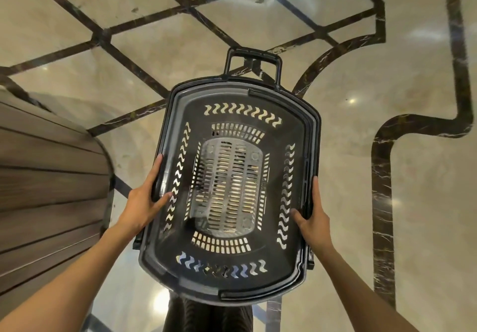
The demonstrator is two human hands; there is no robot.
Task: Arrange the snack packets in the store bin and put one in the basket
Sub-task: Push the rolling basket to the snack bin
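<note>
Both hands, left hand (144, 202) and right hand (313, 218), gripped the side rims of the empty basket (308, 135), stiff, likely light plastic, best held by those rims above the floor (335, 163).

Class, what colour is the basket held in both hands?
Black, with wavy and slotted cut-outs; seen in the head view.

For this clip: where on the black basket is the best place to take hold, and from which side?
Probably the long side rims, one from each side, as shown: the left hand and right hand each grip an edge of the basket, thumbs inside, fingers outside. The rim's lip gives purchase. The handle at the far end would suit a one-handed carry.
</note>
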